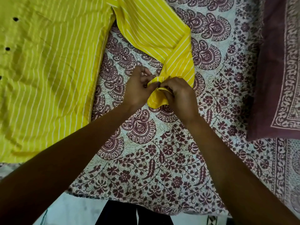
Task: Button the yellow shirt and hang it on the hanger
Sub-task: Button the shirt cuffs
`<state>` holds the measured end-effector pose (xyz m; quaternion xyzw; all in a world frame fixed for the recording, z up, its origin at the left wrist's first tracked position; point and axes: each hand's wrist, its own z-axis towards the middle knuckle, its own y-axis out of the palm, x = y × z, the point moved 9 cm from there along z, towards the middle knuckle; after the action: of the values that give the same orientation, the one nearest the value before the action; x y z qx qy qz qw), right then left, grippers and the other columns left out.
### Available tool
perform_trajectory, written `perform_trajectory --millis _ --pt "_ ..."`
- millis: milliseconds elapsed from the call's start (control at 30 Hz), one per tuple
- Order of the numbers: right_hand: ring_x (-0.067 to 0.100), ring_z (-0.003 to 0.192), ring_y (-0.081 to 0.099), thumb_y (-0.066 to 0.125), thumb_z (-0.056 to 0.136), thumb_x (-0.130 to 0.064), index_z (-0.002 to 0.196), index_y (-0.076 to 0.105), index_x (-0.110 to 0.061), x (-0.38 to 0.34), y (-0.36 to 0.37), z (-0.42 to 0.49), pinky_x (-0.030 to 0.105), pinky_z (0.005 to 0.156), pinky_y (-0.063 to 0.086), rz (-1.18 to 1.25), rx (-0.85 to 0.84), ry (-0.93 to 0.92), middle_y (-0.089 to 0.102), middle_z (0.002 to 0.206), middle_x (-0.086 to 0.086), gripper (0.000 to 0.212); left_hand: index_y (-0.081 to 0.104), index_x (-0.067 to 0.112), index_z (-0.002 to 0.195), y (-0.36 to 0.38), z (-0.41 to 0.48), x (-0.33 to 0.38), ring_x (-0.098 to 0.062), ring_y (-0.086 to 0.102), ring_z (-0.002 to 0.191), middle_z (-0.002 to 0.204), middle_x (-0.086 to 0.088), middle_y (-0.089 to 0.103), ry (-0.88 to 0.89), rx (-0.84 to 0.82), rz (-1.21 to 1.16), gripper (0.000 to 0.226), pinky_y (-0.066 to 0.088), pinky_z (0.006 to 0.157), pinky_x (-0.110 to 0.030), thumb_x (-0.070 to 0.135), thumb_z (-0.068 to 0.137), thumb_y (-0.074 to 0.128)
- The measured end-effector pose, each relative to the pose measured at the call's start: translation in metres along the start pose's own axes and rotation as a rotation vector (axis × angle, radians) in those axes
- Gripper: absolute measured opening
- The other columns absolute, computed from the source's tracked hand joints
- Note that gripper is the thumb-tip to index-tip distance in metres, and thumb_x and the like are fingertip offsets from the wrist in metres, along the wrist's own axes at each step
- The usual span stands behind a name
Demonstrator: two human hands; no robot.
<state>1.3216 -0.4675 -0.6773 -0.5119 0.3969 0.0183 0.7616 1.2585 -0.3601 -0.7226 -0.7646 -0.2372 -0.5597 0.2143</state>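
Left hand (pixel 139 90) and right hand (pixel 179 96) pinch the cuff (pixel 156 99) of the yellow shirt (pixel 48 70) between them, seemingly buttoning it; hanging is left

The shirt (pixel 48 70) is thin woven cloth, matt, with fine stripes, and softly creased across the body. Its cuff (pixel 156 99) is the same cloth, bunched into folds. The buttons (pixel 15 19) are small and dark; I can't tell what they're made of. The sheet (pixel 162 159) is matt printed cloth with a faintly crinkled grain. The pillow (pixel 279 62) is covered in dull printed cloth, smoother than the sheet.
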Motion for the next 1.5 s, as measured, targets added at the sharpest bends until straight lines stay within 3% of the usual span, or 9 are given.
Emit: perform_trajectory --millis 233,433,600,733,867,1000,1200,1400,1500 --pt "0.034 0.080 0.062 0.050 0.091 -0.017 0.092 0.062 0.002 -0.005 -0.005 -0.007 0.043 0.065 0.050 0.020 0.102 0.004 0.064 0.087 0.018 0.023 0.039 0.028 0.083 0.005 0.000 0.016 -0.021 0.059 0.068 0.063 0.016 0.065 0.094 -0.087 0.135 0.029 0.047 0.064 -0.038 0.019 0.071 0.065" --pt "0.029 0.079 0.062 0.054 0.087 -0.013 0.091 0.065 -0.004 -0.009 -0.003 0.008 0.038 0.067 0.048 0.020 0.012 -0.041 0.064 0.086 0.013 0.015 0.036 0.023 0.085 -0.006 0.000 0.005 0.000 0.057 0.058 0.073 -0.001 0.061 0.008 -0.048 -0.062 0.040 0.046 0.061 -0.016 -0.004 0.079 0.064" --pt "0.027 0.079 0.062 0.061 0.083 -0.010 0.089 0.067 -0.006 -0.005 0.000 0.007 0.031 0.067 0.046 0.023 -0.009 -0.015 0.064 0.087 0.012 0.009 0.034 0.018 0.080 -0.011 0.001 -0.004 0.002 0.055 0.049 0.053 0.011 0.064 -0.066 -0.005 -0.175 0.042 0.042 0.051 -0.013 -0.014 0.077 0.061" --pt "0.027 0.086 0.063 0.064 0.082 -0.009 0.086 0.069 -0.004 -0.006 -0.001 0.004 0.032 0.069 0.050 0.052 0.021 -0.013 0.063 0.095 0.014 0.008 0.033 0.019 0.078 -0.010 0.001 -0.003 0.004 0.056 0.052 0.058 0.009 0.061 -0.079 -0.012 -0.116 0.044 0.047 0.057 -0.014 -0.015 0.077 0.061" --pt "0.031 0.108 0.055 0.063 0.076 -0.006 0.082 0.069 -0.004 -0.006 -0.001 0.008 0.026 0.086 0.043 0.020 0.013 -0.014 0.059 0.120 0.016 0.008 0.035 0.023 0.079 -0.007 0.002 0.010 0.007 0.057 0.059 0.072 0.000 0.057 0.021 -0.072 0.059 0.041 0.047 0.063 -0.014 -0.006 0.079 0.064" --pt "0.032 0.093 0.061 0.054 0.083 -0.020 0.085 0.069 -0.004 -0.006 0.001 0.009 0.027 0.078 0.043 0.057 -0.033 -0.021 0.067 0.097 0.015 0.022 0.040 0.024 0.083 -0.004 0.005 0.014 0.004 0.059 0.059 0.062 0.009 0.067 0.021 -0.151 0.110 0.036 0.045 0.059 -0.014 -0.002 0.080 0.064" --pt "0.031 0.082 0.058 0.062 0.079 -0.003 0.085 0.067 -0.005 -0.004 0.004 0.000 0.025 0.071 0.036 -0.011 0.005 0.005 0.066 0.086 0.012 0.008 0.059 0.007 0.092 0.007 0.003 -0.003 0.006 0.062 0.058 0.058 0.015 0.068 -0.240 -0.302 -0.033 0.016 0.047 0.057 -0.008 -0.006 0.084 0.057" --pt "0.031 0.081 0.061 0.064 0.071 0.003 0.082 0.070 -0.003 0.004 -0.002 -0.005 0.026 0.072 0.042 0.035 0.093 0.078 0.067 0.083 0.013 0.014 0.065 0.003 0.095 0.006 0.004 -0.001 0.008 0.055 0.047 0.046 0.019 0.061 -0.177 -0.272 0.224 0.017 0.043 0.052 -0.008 0.000 0.079 0.067" --pt "0.029 0.079 0.061 0.067 0.071 0.002 0.080 0.070 -0.005 0.006 -0.003 -0.001 0.031 0.067 0.045 0.066 0.070 0.075 0.067 0.079 0.012 0.011 0.068 0.015 0.090 0.003 0.005 0.000 0.008 0.057 0.050 0.048 0.022 0.061 -0.120 -0.223 0.268 0.017 0.047 0.058 -0.012 0.005 0.077 0.070"
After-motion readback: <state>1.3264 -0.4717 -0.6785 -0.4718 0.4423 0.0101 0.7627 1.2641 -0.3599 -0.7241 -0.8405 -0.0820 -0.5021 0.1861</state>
